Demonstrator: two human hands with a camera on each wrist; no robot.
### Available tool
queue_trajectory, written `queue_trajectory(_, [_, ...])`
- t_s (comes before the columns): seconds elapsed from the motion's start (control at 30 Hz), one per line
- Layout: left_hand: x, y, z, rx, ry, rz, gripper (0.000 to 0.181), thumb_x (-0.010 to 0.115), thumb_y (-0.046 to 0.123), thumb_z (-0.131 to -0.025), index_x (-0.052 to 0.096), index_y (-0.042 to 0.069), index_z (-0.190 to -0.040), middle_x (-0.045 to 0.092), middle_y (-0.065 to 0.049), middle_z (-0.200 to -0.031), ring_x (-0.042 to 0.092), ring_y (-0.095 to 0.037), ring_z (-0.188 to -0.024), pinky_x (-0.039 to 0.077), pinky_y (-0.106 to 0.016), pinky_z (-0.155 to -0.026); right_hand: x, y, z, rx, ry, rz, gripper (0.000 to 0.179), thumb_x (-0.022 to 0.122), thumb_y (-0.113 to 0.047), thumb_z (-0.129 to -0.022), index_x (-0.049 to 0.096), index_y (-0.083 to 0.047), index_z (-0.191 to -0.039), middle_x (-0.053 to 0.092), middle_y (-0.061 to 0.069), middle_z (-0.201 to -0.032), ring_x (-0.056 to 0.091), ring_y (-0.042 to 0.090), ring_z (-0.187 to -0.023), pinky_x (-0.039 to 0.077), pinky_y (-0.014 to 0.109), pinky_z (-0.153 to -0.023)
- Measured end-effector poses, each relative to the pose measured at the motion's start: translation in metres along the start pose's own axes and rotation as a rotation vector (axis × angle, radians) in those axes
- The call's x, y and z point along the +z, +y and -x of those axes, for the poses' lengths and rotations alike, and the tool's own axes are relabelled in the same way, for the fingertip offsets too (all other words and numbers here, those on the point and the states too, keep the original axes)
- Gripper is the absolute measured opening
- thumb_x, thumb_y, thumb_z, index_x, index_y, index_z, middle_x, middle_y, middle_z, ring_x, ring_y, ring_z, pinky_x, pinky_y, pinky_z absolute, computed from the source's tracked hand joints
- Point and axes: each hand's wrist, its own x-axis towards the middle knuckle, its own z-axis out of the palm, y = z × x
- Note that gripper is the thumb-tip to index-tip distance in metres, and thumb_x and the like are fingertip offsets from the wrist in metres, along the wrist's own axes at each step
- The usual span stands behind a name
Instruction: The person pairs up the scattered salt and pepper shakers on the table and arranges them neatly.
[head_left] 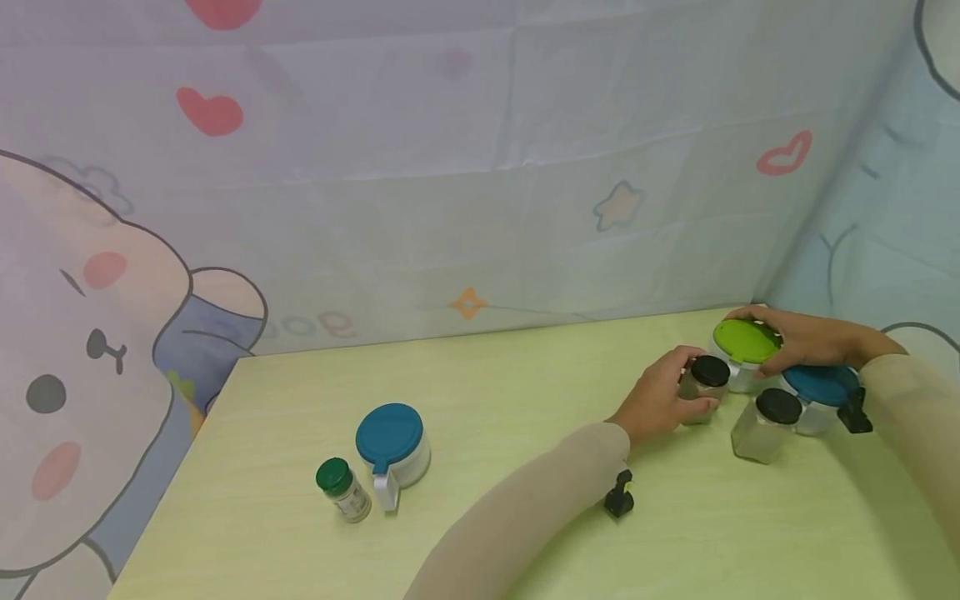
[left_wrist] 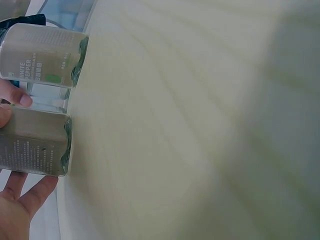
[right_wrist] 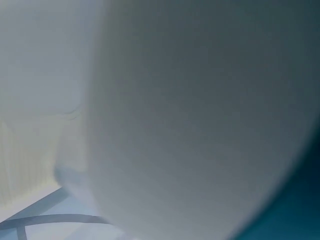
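Observation:
At the right of the head view my left hand point(head_left: 660, 398) grips a clear spice jar with a black lid point(head_left: 709, 372), its base at the table. The fingers of that hand also show against the jar point(left_wrist: 32, 142) in the left wrist view. Just behind it, my right hand point(head_left: 806, 340) holds a white container with a green lid point(head_left: 746, 342), thumb and fingers around the lid's edge. A second black-lidded jar point(head_left: 763, 429), labelled white pepper, stands in front of a blue-lidded container point(head_left: 819, 387) under my right wrist. A large blurred pale surface fills most of the right wrist view.
Left on the pale table point(head_left: 517, 400) stands another white container with a blue lid point(head_left: 392, 442) and a handle. Beside it is a small green-capped shaker point(head_left: 345, 490). A printed cloth point(head_left: 412, 167) hangs behind the table and along its right side.

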Motion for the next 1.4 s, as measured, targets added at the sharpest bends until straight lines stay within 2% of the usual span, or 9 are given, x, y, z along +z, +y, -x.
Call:
queue_trajectory(0.43, [0.0016,-0.0017,0.0008,-0.005,0.003,-0.003,0.057,0.076,0.029,-0.093,0.048,0.018,-0.141,0.06,0.008,-0.128,0.055,0.002,-0.112,0.042,-0.007,-0.094,0.0007,0.0033,-0.0023,-0.005,0.001,0.003,0.085,0.085,-0.025,-0.081,0.038,-0.012,-0.15,0.045,0.01,-0.136,0.048,0.013,-0.104,0.044,0.029,-0.083])
queue_trajectory(0.8, [0.0012,-0.0024,0.0,0.022,0.01,-0.018,0.058,0.076,0.028,-0.093,0.047,0.017,-0.141,0.06,0.007,-0.127,0.054,0.002,-0.111,0.04,-0.005,-0.093,0.0003,0.0039,-0.0035,-0.009,-0.001,0.012,0.085,0.085,-0.025,-0.081,0.038,-0.013,-0.15,0.045,0.009,-0.136,0.048,0.013,-0.103,0.044,0.03,-0.082])
queue_trajectory(1.13, [0.0015,-0.0024,0.0008,0.028,0.015,-0.02,0.059,0.076,0.027,-0.093,0.047,0.017,-0.143,0.06,0.006,-0.128,0.055,0.001,-0.111,0.04,-0.005,-0.092,0.0002,0.0021,-0.0027,0.01,-0.007,0.015,0.087,0.086,-0.024,-0.08,0.037,-0.016,-0.151,0.045,0.012,-0.136,0.047,0.024,-0.105,0.042,0.033,-0.08])
queue_trajectory(1.4, [0.0016,-0.0006,0.0018,0.014,0.013,0.004,0.058,0.076,0.027,-0.093,0.048,0.015,-0.143,0.06,0.006,-0.13,0.055,0.002,-0.113,0.04,-0.006,-0.094,0.0,0.0008,-0.0034,0.01,-0.005,0.023,0.086,0.084,-0.024,-0.082,0.036,-0.011,-0.151,0.045,0.012,-0.135,0.047,0.02,-0.104,0.043,0.03,-0.081])
